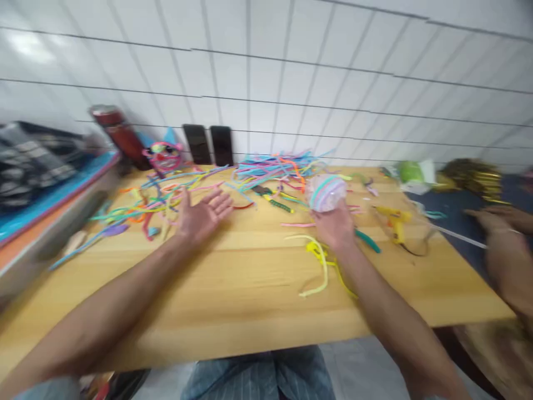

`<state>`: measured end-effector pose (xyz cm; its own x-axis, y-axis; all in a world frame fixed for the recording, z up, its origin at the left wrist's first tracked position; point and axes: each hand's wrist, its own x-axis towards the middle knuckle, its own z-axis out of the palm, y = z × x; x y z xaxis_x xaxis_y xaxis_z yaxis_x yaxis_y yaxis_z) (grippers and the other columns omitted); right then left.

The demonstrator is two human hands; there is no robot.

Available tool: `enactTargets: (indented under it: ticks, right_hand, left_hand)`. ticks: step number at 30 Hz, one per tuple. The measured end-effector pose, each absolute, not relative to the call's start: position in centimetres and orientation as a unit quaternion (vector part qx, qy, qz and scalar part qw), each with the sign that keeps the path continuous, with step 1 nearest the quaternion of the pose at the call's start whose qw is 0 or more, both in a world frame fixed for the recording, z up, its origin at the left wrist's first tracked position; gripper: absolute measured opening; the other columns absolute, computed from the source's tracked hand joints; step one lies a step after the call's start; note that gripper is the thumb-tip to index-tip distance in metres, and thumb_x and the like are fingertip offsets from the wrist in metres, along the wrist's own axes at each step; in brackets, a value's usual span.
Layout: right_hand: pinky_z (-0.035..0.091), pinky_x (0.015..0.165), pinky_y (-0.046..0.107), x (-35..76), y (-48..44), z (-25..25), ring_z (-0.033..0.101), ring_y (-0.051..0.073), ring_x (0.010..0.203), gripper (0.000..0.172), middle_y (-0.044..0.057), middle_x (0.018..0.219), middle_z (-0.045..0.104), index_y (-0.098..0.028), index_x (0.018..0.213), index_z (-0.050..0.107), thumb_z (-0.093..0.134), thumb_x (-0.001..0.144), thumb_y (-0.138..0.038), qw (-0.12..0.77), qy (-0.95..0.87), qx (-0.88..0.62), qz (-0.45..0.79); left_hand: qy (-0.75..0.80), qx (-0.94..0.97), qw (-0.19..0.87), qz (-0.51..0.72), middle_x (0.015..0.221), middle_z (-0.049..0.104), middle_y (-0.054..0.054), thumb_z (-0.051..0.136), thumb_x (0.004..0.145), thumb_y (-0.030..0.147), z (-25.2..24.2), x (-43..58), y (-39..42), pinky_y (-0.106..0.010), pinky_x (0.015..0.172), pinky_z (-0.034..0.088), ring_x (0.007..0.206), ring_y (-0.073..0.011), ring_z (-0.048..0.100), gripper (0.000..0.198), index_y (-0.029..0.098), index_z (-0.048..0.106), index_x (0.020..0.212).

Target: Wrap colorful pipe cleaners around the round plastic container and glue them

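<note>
My left hand (pixel 203 214) is stretched out palm up above the left part of the table, fingers apart and holding nothing. Coloured pipe cleaners (pixel 144 210) lie in a loose spread beside and behind it. In my right hand (pixel 334 226) is a rounded pale ball (pixel 327 193) with pastel and turquoise stripes, blurred by motion. Its fingers are partly hidden behind the ball. A pale yellow pipe cleaner (pixel 322 266) curves on the wood near my right wrist, and a teal-handled tool (pixel 367 241) lies just right of it. Green-handled pliers (pixel 272 199) rest between my hands.
A yellow glue gun (pixel 395 221) with its cord lies on the right. Against the wall stand two dark phones (pixel 221 145), a pink mask-like figure (pixel 164 155) and a red flask (pixel 120 136). Another person's arm (pixel 506 250) is at the far right.
</note>
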<state>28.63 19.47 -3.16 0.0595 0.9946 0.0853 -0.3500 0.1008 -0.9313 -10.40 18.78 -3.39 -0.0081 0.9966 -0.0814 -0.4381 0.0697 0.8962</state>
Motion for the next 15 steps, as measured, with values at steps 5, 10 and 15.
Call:
enactTargets:
  ticks: [5,10,15]
  right_hand:
    - [0.062,0.115,0.062,28.2,19.5,-3.7,0.07,0.035,0.143,0.078,0.012,0.15,0.077,-0.03,0.139,0.068,0.059,0.089,-0.09,0.584,-0.484,-0.405,0.51]
    - [0.061,0.117,0.057,26.1,17.7,-3.7,0.071,0.038,0.141,0.095,0.013,0.145,0.078,-0.027,0.144,0.066,0.086,0.071,-0.084,0.548,-0.538,-0.388,0.509]
    - [0.058,0.12,0.055,24.3,14.8,-3.4,0.07,0.037,0.143,0.104,0.019,0.157,0.069,-0.022,0.16,0.054,0.095,0.075,-0.067,0.387,-0.702,-0.395,0.449]
  left_hand:
    - [0.438,0.469,0.551,0.534,0.115,0.088,-0.007,0.013,0.098,0.097,-4.1,-10.8,19.3,-0.069,0.108,0.065,0.118,-0.0328,0.08,0.092,0.031,0.076,0.108]
    - [0.458,0.424,0.582,0.521,0.12,0.085,-0.016,0.047,0.096,0.092,-4.5,-8.1,17.5,-0.06,0.099,0.068,0.11,-0.034,0.082,0.077,0.023,0.077,0.113]
    - [0.393,0.581,0.522,0.485,0.16,0.066,-0.017,0.095,0.075,0.075,-6.3,-5.8,14.7,-0.058,0.116,0.061,0.139,-0.0376,0.072,0.092,0.03,0.063,0.148]
